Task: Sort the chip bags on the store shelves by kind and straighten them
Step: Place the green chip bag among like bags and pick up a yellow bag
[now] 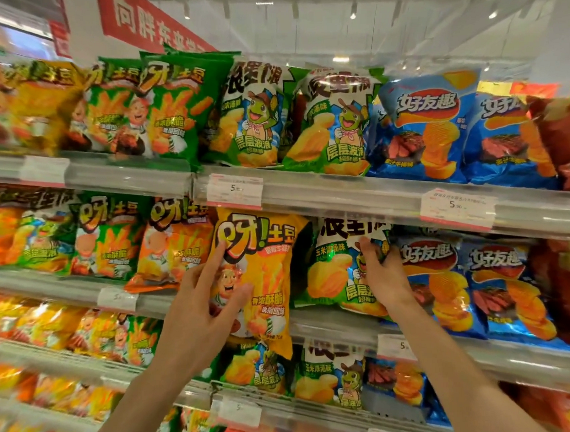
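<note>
A yellow chip bag [266, 269] with a cartoon chef hangs out over the front edge of the second shelf [340, 324], between orange bags and green turtle bags. My left hand [202, 304] lies against its left side, fingers spread, thumb and forefinger on its face. Whether that hand grips the bag or only touches it is unclear. My right hand [382, 277] is closed on the right side of a green and white turtle bag [338, 272] standing on the same shelf. Blue bags [443, 280] stand just right of that hand.
The top shelf [341, 193] carries yellow, green chef, green turtle, blue and red bags [564, 128] from left to right. White price tags [235, 190] clip onto the shelf rails. Lower shelves [318, 407] hold more mixed bags. A red banner [148, 22] hangs overhead.
</note>
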The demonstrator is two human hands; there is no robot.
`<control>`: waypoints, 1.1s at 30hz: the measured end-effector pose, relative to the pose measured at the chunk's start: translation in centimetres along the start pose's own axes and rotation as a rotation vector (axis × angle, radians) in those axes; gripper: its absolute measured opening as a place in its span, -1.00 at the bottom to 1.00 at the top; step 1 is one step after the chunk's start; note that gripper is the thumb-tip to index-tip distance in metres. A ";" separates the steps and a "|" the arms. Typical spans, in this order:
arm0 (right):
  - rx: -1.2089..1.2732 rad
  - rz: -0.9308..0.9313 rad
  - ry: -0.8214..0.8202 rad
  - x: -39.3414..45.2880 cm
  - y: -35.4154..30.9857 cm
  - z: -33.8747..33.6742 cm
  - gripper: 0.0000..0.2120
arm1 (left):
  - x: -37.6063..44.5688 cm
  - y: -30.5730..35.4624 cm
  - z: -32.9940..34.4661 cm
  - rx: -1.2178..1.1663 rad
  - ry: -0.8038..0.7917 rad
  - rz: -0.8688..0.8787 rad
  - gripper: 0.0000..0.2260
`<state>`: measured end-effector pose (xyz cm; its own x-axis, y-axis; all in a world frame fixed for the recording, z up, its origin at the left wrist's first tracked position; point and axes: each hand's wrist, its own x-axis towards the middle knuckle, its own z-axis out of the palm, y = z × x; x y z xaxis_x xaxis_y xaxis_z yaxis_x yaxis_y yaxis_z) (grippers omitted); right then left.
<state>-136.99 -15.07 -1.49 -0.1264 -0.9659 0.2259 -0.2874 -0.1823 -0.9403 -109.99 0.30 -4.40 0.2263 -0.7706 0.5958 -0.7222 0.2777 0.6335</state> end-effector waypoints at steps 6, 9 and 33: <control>-0.271 -0.224 0.134 -1.0 1.7 1.2 -0.36 | 0.3 -0.6 0.9 -0.025 -0.010 0.037 -0.36; -0.459 -0.400 0.201 -1.2 1.4 1.3 -0.33 | 0.5 -0.8 1.2 -0.041 -0.022 0.030 -0.36; -0.302 -0.383 -0.033 -6.2 -0.5 0.5 -0.36 | 0.1 0.0 2.1 -0.188 -0.097 -0.012 -0.36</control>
<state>-135.56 -9.09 -2.56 0.0713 -0.8461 0.5283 -0.5706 -0.4690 -0.6741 -111.34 -1.02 -5.44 0.1636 -0.8237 0.5429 -0.5834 0.3630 0.7265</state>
